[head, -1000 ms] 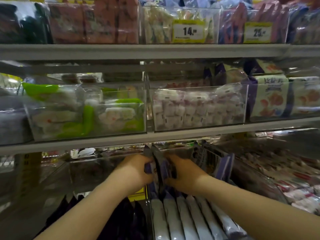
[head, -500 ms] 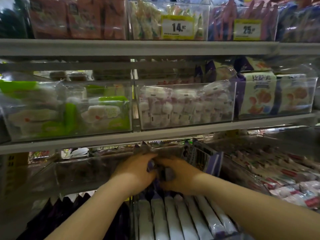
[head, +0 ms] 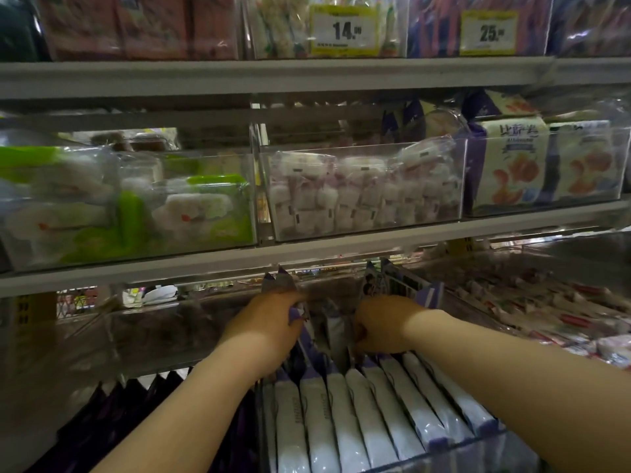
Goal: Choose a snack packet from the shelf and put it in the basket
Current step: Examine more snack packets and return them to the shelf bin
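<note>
Snack packets [head: 333, 331] gripped by fingers of left hand [head: 269, 322] and right hand [head: 386, 326]; price tags [head: 345, 29] read 14, 25.

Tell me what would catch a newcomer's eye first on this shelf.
At bottom centre, the bare left hand and right hand reach among upright purple-and-white snack packets. On the grey top shelf, yellow price tags reading 14 and 25 stand out.

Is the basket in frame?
No, the head view shows only shelves, clear bins, and the left hand and right hand among purple-and-white packets.
</note>
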The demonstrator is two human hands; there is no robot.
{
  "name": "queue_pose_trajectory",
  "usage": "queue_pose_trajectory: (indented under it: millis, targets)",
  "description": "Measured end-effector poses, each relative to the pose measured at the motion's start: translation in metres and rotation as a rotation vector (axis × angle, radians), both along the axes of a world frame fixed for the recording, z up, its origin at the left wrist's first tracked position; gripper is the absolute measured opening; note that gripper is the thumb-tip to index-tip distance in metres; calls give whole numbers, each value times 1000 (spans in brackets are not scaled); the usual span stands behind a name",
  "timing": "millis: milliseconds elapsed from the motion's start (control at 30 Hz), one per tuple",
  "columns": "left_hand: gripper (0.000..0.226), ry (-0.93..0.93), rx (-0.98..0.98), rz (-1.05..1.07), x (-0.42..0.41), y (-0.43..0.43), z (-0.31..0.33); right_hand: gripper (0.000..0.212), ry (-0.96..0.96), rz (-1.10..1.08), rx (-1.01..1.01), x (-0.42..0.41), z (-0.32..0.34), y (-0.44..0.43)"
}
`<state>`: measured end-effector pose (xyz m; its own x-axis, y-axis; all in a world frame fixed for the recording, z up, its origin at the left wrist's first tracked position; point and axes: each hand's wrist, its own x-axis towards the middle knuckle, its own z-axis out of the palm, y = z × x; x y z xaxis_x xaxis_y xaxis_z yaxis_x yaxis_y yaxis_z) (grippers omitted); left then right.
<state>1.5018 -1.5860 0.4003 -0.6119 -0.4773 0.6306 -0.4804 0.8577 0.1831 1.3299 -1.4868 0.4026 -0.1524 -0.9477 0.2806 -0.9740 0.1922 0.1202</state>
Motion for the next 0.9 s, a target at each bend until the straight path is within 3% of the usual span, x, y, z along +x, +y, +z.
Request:
queue_pose_trajectory:
  millis: [133, 233, 400, 500, 567, 767, 900]
  targets:
    - [39, -1, 23, -12, 1, -4, -1, 26, -74, -36, 113, 4, 5, -8]
    - [40, 4, 40, -9, 0, -5, -2, 26, -59, -115, 87, 9, 4, -16]
    - [42, -18, 58, 7, 1, -3, -1, 52, 56, -199, 82, 21, 2, -20]
    - [42, -14, 53, 16, 0, -2, -1, 32, 16, -165, 80, 15, -4, -20]
    - [41, -8, 43, 19, 0, -1, -1, 20, -63, -127, 14, 10, -11, -19]
    - [39, -3, 32, 28, -1, 3, -1, 28, -321, -125, -299, 2, -5, -8]
    - [29, -8, 2, 43, -2, 5, 0, 19, -199, -82, -486, 8, -6, 1]
